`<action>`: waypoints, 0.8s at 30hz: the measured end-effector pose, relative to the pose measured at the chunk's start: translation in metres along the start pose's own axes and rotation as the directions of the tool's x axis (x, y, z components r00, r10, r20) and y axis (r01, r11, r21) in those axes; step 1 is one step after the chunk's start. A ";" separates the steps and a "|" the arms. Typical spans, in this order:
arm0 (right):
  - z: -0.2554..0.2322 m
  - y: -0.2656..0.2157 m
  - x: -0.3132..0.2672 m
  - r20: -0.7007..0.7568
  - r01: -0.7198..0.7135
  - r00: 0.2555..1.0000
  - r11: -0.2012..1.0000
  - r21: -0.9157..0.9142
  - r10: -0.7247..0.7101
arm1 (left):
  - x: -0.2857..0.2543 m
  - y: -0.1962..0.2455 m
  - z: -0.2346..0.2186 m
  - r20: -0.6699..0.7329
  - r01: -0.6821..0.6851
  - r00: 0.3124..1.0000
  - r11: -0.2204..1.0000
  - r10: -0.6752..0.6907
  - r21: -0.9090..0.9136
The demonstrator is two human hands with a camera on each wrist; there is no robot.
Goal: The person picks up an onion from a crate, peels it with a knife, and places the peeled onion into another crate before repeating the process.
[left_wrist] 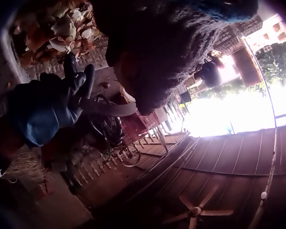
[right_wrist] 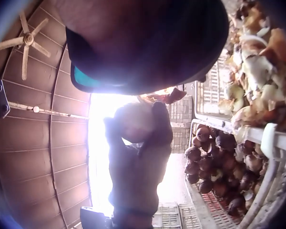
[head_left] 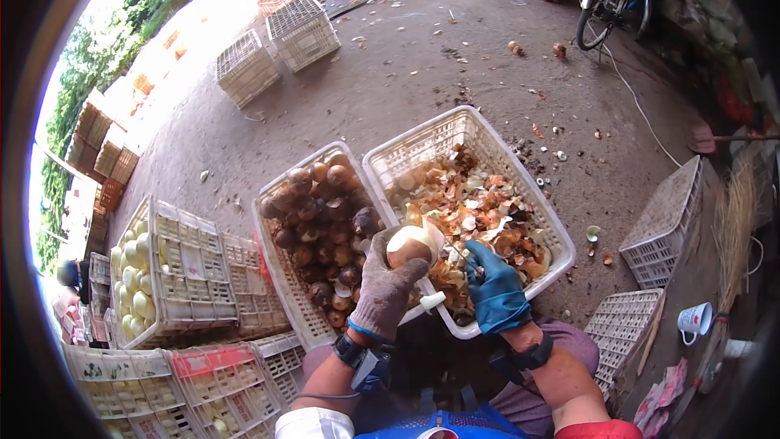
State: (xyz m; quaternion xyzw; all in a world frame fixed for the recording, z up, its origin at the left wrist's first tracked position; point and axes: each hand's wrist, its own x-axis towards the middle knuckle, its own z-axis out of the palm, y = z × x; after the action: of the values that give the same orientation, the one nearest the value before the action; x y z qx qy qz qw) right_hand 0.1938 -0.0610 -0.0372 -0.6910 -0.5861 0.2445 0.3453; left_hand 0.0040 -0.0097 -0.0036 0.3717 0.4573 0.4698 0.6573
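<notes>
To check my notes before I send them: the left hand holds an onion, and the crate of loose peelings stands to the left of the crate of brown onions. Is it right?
Not quite: the crate of loose peelings stands to the right of the crate of brown onions, as the head view shows. The left hand does hold an onion.

onion (head_left: 406, 249): smooth | left glove (head_left: 385, 286): rough, matt cloth | right glove (head_left: 497, 297): glossy, rubbery | crate (head_left: 525, 181): plastic | floor (head_left: 398, 69): matt
</notes>
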 end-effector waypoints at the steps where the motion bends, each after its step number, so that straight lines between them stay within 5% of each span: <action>1: 0.003 0.003 0.000 -0.006 -0.012 1.000 1.000 0.020 0.012 | 0.000 0.001 0.001 0.009 0.007 1.000 1.000 -0.007 -0.014; 7: 0.020 0.023 0.002 0.097 -0.144 0.988 0.954 0.264 0.122 | 0.006 -0.016 -0.005 0.139 0.111 0.988 0.924 -0.063 -0.367; 10: 0.011 0.016 0.004 0.325 -0.414 0.901 0.794 0.446 0.287 | 0.003 -0.007 0.004 0.074 0.162 0.987 0.891 -0.144 -0.424; 14: 0.015 0.022 0.001 0.449 -0.431 0.862 0.806 0.406 0.234 | 0.006 -0.012 0.003 0.141 0.148 0.986 0.870 -0.091 -0.471; 17: 0.021 0.026 0.001 0.415 -0.382 0.881 0.861 0.335 0.229 | 0.006 -0.015 0.006 0.148 0.157 0.985 0.840 -0.093 -0.520; 20: 0.016 0.013 -0.003 0.207 -0.260 0.955 0.933 0.249 0.211 | 0.008 -0.020 0.002 0.172 0.195 0.978 0.805 -0.118 -0.560; 23: 0.009 -0.002 -0.004 -0.086 0.051 0.996 0.988 0.143 -0.039 | 0.007 -0.023 0.004 0.141 0.218 0.976 0.764 -0.166 -0.607; 24: 0.007 -0.004 -0.004 -0.055 0.053 0.997 0.992 0.111 -0.047 | 0.007 -0.024 0.005 0.152 0.223 0.975 0.740 -0.164 -0.634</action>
State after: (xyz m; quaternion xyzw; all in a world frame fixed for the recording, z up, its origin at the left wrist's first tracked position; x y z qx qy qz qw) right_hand 0.1854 -0.0637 -0.0385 -0.6619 -0.5792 0.2501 0.4049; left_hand 0.0165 -0.0099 -0.0259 0.0924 0.2743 0.5113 0.8092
